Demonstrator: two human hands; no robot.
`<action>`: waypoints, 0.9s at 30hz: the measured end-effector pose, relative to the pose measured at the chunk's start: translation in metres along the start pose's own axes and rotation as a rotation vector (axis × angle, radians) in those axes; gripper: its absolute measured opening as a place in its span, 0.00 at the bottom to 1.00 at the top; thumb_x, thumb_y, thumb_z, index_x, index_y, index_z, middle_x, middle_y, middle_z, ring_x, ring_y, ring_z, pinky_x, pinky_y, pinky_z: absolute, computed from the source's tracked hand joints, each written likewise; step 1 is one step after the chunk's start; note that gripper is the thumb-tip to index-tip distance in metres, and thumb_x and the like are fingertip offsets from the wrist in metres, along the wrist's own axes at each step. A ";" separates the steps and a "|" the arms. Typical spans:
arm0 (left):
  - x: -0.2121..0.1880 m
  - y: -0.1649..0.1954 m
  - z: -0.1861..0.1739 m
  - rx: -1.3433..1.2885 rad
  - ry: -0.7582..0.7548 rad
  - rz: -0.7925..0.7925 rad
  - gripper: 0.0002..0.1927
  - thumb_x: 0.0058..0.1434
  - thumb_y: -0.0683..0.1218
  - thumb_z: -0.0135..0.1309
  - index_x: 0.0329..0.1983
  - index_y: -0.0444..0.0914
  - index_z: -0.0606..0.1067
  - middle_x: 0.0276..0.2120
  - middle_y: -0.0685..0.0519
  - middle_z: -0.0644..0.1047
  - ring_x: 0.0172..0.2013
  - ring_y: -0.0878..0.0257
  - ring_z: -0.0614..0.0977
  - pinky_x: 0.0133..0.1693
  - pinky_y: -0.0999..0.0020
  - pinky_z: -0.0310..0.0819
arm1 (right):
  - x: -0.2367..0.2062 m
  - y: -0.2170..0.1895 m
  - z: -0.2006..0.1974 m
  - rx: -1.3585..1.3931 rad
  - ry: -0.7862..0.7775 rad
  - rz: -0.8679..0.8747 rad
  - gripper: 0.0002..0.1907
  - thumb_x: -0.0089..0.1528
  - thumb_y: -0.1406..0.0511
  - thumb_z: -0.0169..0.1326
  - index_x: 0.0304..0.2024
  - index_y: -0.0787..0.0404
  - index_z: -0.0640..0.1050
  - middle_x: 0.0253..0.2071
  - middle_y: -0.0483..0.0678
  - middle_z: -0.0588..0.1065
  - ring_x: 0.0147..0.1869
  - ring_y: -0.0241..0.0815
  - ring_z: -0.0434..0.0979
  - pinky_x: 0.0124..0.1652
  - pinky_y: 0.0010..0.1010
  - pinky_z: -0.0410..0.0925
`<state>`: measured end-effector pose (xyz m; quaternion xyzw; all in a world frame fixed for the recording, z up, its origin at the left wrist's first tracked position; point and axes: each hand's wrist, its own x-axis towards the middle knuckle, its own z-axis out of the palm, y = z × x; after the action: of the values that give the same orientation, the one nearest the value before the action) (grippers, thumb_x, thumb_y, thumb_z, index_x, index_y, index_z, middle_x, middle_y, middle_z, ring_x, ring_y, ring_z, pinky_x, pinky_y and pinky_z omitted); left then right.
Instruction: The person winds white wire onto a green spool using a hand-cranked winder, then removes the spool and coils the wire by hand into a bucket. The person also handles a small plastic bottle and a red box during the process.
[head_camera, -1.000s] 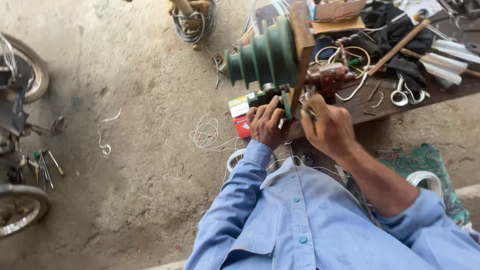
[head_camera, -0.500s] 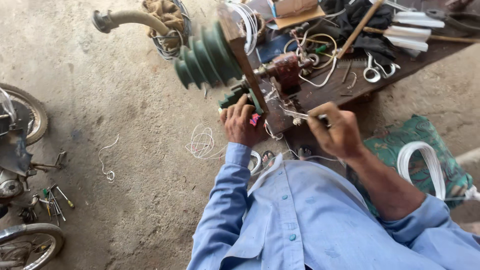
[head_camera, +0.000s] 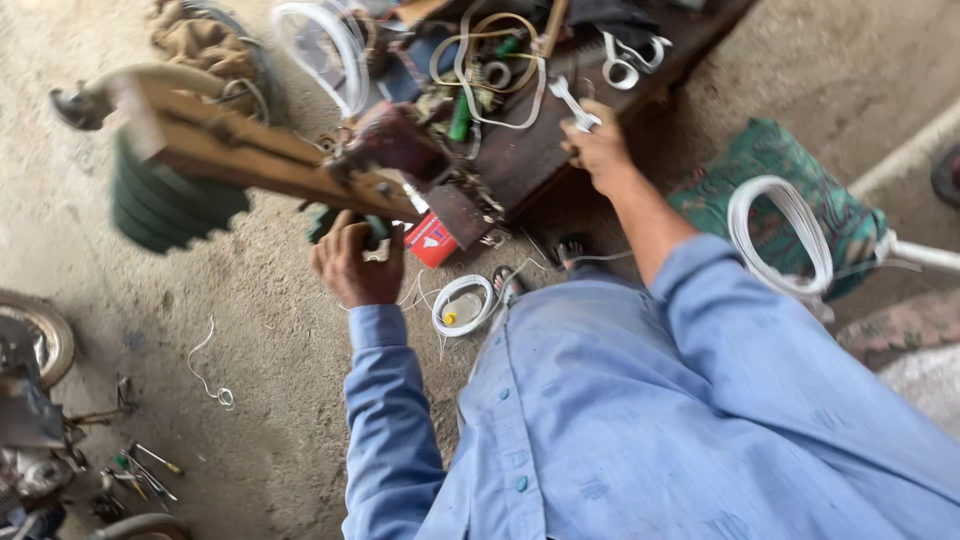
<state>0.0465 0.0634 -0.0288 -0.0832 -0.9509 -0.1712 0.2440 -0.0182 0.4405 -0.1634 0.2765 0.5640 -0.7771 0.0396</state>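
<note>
My left hand (head_camera: 356, 262) is closed around a green part under a wooden bar (head_camera: 265, 160) that juts left from the workbench. A green stepped pulley (head_camera: 165, 205) hangs on that bar, blurred. A reddish-brown machine part (head_camera: 400, 145) sits at the bar's inner end. My right hand (head_camera: 597, 145) rests on the dark bench top (head_camera: 530, 150) and grips a silver spanner (head_camera: 571, 103). Both arms wear light blue sleeves.
The bench holds wire loops (head_camera: 490, 60), scissors (head_camera: 628, 58) and small tools. A red and white box (head_camera: 432, 240) and a white wire coil (head_camera: 462, 303) lie on the dirt floor. Another white coil (head_camera: 780, 235) rests on a green cushion (head_camera: 790, 190). Bike wheels (head_camera: 40, 335) stand left.
The view has swung right and tilted. My right hand has moved from near the machine part out onto the bench and now holds the spanner. My left hand stays under the bar.
</note>
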 end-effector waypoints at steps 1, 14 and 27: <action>-0.001 0.001 0.000 0.010 -0.011 0.008 0.19 0.53 0.57 0.73 0.34 0.44 0.76 0.53 0.51 0.80 0.48 0.56 0.79 0.57 0.55 0.63 | 0.001 -0.001 -0.004 -0.254 -0.046 -0.192 0.35 0.61 0.69 0.61 0.67 0.52 0.61 0.46 0.46 0.77 0.41 0.41 0.77 0.37 0.34 0.69; -0.012 0.007 0.020 -0.005 -0.030 0.080 0.23 0.61 0.58 0.72 0.36 0.37 0.76 0.36 0.51 0.77 0.38 0.55 0.78 0.47 0.53 0.72 | -0.100 0.079 -0.290 -0.867 0.952 -0.005 0.10 0.62 0.62 0.63 0.34 0.63 0.79 0.34 0.61 0.78 0.40 0.62 0.79 0.41 0.52 0.71; -0.010 0.021 0.018 -0.133 -0.158 -0.036 0.13 0.63 0.45 0.69 0.40 0.32 0.78 0.40 0.49 0.78 0.39 0.58 0.79 0.42 0.63 0.77 | -0.158 0.113 -0.426 0.416 1.084 0.462 0.14 0.61 0.61 0.63 0.48 0.52 0.79 0.42 0.44 0.79 0.43 0.43 0.78 0.36 0.44 0.67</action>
<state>0.0526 0.0891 -0.0430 -0.0952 -0.9551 -0.2310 0.1591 0.3216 0.7425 -0.2751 0.7484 0.2664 -0.5911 -0.1399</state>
